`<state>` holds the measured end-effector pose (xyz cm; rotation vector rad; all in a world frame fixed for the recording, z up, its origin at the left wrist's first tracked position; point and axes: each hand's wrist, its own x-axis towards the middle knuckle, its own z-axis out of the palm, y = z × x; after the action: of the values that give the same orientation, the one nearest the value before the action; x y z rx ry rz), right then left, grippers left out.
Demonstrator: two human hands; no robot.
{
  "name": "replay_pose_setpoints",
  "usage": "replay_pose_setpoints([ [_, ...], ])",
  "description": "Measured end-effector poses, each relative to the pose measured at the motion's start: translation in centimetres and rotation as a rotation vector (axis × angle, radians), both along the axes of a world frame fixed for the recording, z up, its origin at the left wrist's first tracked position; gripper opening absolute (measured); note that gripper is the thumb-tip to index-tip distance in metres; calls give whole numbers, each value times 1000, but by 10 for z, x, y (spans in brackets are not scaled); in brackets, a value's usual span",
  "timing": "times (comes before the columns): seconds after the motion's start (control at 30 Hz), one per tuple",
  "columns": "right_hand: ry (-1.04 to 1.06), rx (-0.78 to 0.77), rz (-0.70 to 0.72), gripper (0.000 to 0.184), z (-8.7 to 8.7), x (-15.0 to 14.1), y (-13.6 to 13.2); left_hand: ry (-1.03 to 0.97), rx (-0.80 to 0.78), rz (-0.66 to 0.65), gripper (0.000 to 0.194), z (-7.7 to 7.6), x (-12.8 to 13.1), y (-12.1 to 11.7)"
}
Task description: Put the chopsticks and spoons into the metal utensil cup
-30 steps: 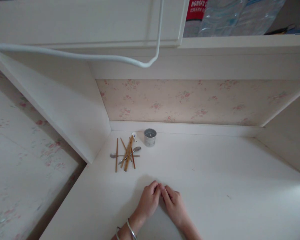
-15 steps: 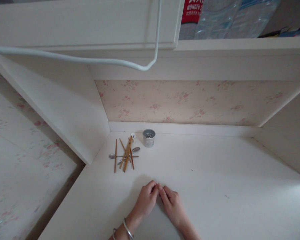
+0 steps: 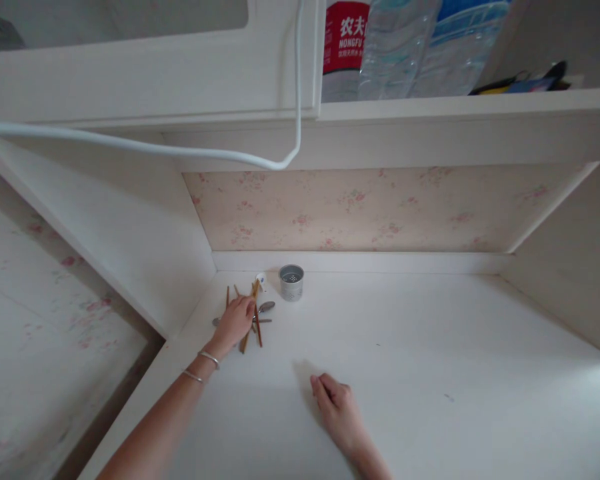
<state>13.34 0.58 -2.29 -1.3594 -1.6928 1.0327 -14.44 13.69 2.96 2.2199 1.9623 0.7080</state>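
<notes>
My left hand (image 3: pixel 237 319), with two silver bangles on its wrist, lies over a heap of wooden chopsticks (image 3: pixel 259 330). Its fingers are curled together at the upper part of the bunch, and the fingertips are partly hidden. Beneath and beside the hand are metal spoons (image 3: pixel 267 307), one bowl pointing right and another showing at the left. Just behind the chopstick tips sits a small white piece with a blue mark (image 3: pixel 261 280). A grey perforated metal cup (image 3: pixel 291 285) stands upright to the right. My right hand (image 3: pixel 336 403) rests in a loose fist on the white tabletop (image 3: pixel 410 373), holding nothing visible.
White side panels (image 3: pixel 145 227) and flowered wallpaper (image 3: pixel 355 207) bound the desk. A white cable (image 3: pixel 205 153) hangs across the upper left. Overhead, a shelf (image 3: pixel 455 107) holds large water bottles (image 3: pixel 395 53). Small dark marks lie on the right of the desk.
My left hand has left my right hand and moved up and left onto the chopsticks. The right hand stays low in the middle. The camera view has shifted slightly.
</notes>
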Motion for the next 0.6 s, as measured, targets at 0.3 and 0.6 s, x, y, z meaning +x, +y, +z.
replay_pose_setpoints([
  [0.3, 41, -21, -24, 48, 5, 2, 0, 74, -127, -4, 28, -13, 1, 15],
  [0.6, 31, -36, -14, 50, 6, 2, 1, 47, -177, 8, 34, -17, 4, 15],
])
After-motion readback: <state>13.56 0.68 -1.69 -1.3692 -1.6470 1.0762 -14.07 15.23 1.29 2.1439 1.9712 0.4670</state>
